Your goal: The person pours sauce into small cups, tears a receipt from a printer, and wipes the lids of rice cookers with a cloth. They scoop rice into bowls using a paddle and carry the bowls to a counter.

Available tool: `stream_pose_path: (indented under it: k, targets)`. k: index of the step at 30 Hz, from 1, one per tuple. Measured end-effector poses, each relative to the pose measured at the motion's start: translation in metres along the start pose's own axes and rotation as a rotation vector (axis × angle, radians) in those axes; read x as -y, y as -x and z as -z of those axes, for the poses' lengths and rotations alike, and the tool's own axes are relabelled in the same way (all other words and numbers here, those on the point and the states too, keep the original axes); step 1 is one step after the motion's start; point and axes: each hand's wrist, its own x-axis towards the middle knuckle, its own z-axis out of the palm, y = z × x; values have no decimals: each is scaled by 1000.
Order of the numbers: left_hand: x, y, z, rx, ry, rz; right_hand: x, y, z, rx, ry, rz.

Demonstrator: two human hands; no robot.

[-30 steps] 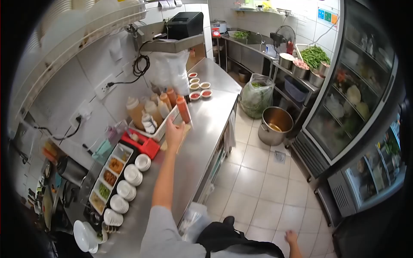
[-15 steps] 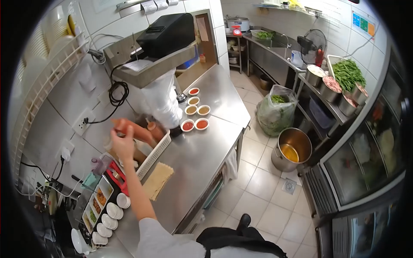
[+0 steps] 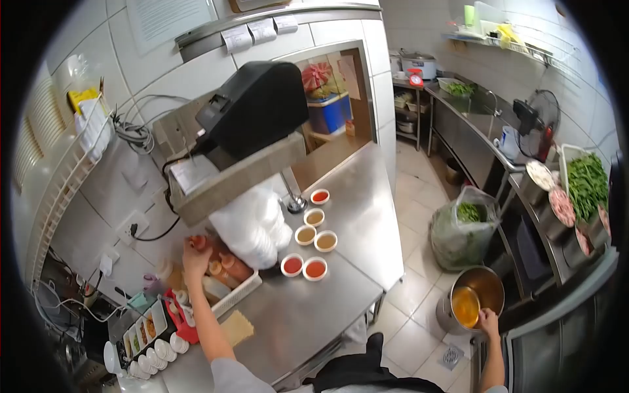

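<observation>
Bottle (image 3: 198, 242) in left hand (image 3: 194, 263) | right hand (image 3: 487, 321) past counter edge (image 3: 354, 312), floor (image 3: 407, 342) between

Red bottle (image 3: 198, 242) now among other bottles (image 3: 234, 267)

Above-left of the printer (image 3: 262, 108), a wall sheet (image 3: 171, 23) runs off the top edge, its print too small to read; below-left, the left hand (image 3: 195, 263) mostly hides a red bottle (image 3: 198, 242); far below-right, the fridge (image 3: 560, 344) is cut off.
</observation>
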Motion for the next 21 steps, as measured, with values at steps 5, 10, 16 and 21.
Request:
stream_pose_path:
  k: [5,10,16,21]
  targets:
    - [-13,-14,-9,235,-354,98,3,-61,-24,455,120,-291]
    - [34,-46,-27,665,-576,304,-108,-94,-74,430,-201,-591]
    - [46,-6,1,232,-865,148,-120,-170,-100,655,-121,-752]
    - [-182,95,-41,14,-5,564,-114,-308,-145,918,87,-653]
